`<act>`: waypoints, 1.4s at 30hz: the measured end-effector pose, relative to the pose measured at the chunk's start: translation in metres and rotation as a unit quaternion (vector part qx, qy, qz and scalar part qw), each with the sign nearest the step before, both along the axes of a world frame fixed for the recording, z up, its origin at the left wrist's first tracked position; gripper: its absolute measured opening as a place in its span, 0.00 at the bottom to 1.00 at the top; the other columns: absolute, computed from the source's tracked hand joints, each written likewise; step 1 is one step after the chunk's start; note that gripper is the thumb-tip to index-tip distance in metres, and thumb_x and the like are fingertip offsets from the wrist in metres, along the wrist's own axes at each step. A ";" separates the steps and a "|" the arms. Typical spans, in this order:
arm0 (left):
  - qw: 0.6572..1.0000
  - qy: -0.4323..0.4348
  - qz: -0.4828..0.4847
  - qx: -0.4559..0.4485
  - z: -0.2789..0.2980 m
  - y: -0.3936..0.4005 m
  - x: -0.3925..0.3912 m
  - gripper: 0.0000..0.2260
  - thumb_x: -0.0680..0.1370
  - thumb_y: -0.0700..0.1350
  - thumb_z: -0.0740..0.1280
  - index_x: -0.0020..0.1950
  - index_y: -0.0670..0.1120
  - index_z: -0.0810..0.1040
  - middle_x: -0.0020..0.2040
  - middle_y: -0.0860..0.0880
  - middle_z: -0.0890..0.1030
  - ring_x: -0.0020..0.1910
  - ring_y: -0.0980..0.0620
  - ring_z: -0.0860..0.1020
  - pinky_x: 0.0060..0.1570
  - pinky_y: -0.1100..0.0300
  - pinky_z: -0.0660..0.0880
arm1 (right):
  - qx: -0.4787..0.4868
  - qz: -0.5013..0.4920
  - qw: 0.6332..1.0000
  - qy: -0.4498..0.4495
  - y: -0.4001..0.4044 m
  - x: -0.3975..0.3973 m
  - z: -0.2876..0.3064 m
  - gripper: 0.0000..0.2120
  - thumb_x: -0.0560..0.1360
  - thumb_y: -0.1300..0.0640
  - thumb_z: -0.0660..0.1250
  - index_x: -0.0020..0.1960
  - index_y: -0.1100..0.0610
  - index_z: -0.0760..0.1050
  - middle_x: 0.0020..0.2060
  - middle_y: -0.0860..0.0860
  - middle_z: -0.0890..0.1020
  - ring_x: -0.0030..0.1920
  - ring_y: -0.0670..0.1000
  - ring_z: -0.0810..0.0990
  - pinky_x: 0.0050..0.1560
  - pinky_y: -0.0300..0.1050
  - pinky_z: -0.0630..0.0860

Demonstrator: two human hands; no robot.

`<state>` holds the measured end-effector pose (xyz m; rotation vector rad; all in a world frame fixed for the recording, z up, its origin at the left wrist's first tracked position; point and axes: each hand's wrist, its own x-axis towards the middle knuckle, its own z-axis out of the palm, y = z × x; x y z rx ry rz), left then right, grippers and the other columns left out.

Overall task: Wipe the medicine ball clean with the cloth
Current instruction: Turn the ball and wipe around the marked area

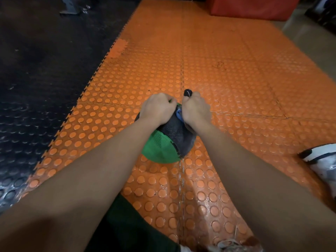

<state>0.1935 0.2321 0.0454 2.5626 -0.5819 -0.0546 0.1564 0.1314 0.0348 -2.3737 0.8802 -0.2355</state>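
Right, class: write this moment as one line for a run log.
stage: wiping | ball: on orange mat | left hand: on ball top | right hand: gripping cloth on ball

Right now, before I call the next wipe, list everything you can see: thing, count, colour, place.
ball: one, green and black, on the orange mat, centre.
cloth: one, blue-grey, mostly hidden, bunched on top of the ball between the hands.
small dark thing: one, black, at the right fingers' far side; cannot tell what it is.
orange mat: studded tiles, centre and right.
black mat: studded tiles, left, interlocked with the orange.
red block: one, top right.
shoe: one, white with dark trim, right edge.
dark shorts: green-black, bottom centre.
left hand: curled on the ball's top.
right hand: curled over the cloth.
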 end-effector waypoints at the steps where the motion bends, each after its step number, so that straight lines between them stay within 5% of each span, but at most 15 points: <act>1: 1.000 0.006 0.007 -0.003 0.000 0.002 0.003 0.15 0.79 0.49 0.57 0.51 0.45 0.82 0.49 0.41 0.81 0.49 0.41 0.77 0.41 0.57 0.67 | -0.028 0.001 0.999 -0.015 0.009 -0.003 0.002 0.16 0.79 0.50 0.51 0.59 0.59 0.67 0.57 0.59 0.75 0.57 0.62 0.72 0.54 0.56 0.69; 5: 0.999 0.033 0.002 -0.033 -0.004 0.018 0.013 0.16 0.78 0.51 0.58 0.51 0.46 0.83 0.49 0.39 0.82 0.51 0.39 0.78 0.41 0.56 0.69 | -0.137 0.064 0.985 -0.079 0.038 -0.017 0.002 0.14 0.78 0.51 0.53 0.57 0.58 0.68 0.57 0.57 0.73 0.57 0.62 0.70 0.53 0.55 0.66; 8: 0.997 0.018 -0.030 -0.074 -0.008 0.031 0.008 0.21 0.74 0.55 0.55 0.53 0.49 0.83 0.53 0.41 0.83 0.54 0.42 0.78 0.48 0.54 0.74 | -0.100 0.071 0.989 -0.083 0.027 -0.004 -0.001 0.15 0.78 0.50 0.52 0.58 0.59 0.68 0.57 0.58 0.74 0.57 0.62 0.71 0.52 0.55 0.67; 12: 0.995 0.008 -0.022 -0.099 -0.013 0.035 0.005 0.15 0.78 0.52 0.60 0.57 0.50 0.82 0.59 0.48 0.81 0.60 0.47 0.77 0.57 0.56 0.73 | -0.025 0.053 0.997 -0.046 -0.002 0.012 -0.010 0.18 0.79 0.49 0.51 0.58 0.61 0.68 0.55 0.60 0.75 0.56 0.63 0.73 0.48 0.52 0.66; 15: 0.996 0.014 -0.010 -0.086 -0.014 0.027 0.009 0.14 0.78 0.52 0.60 0.56 0.51 0.82 0.55 0.46 0.82 0.57 0.44 0.78 0.54 0.54 0.74 | -0.032 0.057 0.997 -0.046 -0.005 0.013 -0.012 0.16 0.78 0.50 0.52 0.57 0.61 0.68 0.55 0.61 0.75 0.56 0.63 0.72 0.50 0.53 0.66; 21: 0.996 0.027 0.003 -0.085 -0.011 0.031 0.020 0.13 0.77 0.50 0.61 0.51 0.48 0.83 0.52 0.41 0.82 0.54 0.42 0.78 0.46 0.55 0.72 | -0.197 0.090 0.970 -0.112 0.035 -0.011 0.001 0.15 0.75 0.54 0.57 0.59 0.58 0.69 0.55 0.59 0.74 0.55 0.61 0.70 0.50 0.54 0.66; 28: 0.992 0.030 -0.002 -0.125 -0.015 0.040 0.017 0.12 0.78 0.51 0.63 0.57 0.50 0.82 0.59 0.49 0.81 0.61 0.50 0.76 0.56 0.60 0.70 | -0.064 0.140 0.983 -0.105 0.006 0.009 -0.005 0.13 0.79 0.54 0.54 0.57 0.61 0.67 0.53 0.60 0.74 0.51 0.62 0.74 0.44 0.52 0.67; 34: 0.990 0.033 -0.031 -0.134 -0.015 0.040 0.014 0.12 0.77 0.51 0.64 0.56 0.51 0.83 0.58 0.54 0.81 0.61 0.54 0.76 0.61 0.60 0.70 | -0.043 0.079 0.996 0.028 -0.042 -0.007 -0.036 0.12 0.79 0.52 0.53 0.55 0.61 0.65 0.52 0.61 0.75 0.47 0.61 0.75 0.41 0.49 0.65; 39: 0.993 0.029 0.008 -0.111 -0.009 0.030 0.019 0.13 0.77 0.52 0.63 0.53 0.50 0.83 0.56 0.48 0.82 0.59 0.47 0.77 0.53 0.58 0.72 | 0.019 0.005 0.989 -0.146 -0.009 -0.016 -0.003 0.10 0.77 0.50 0.54 0.48 0.57 0.67 0.45 0.57 0.78 0.43 0.59 0.75 0.39 0.49 0.66; 42: 0.995 0.031 0.026 -0.096 -0.005 0.026 0.020 0.11 0.77 0.48 0.63 0.51 0.47 0.83 0.53 0.40 0.82 0.55 0.41 0.77 0.43 0.56 0.69 | -0.153 0.105 0.966 -0.180 0.031 -0.025 0.001 0.15 0.74 0.49 0.53 0.51 0.57 0.71 0.47 0.57 0.78 0.48 0.60 0.73 0.46 0.54 0.69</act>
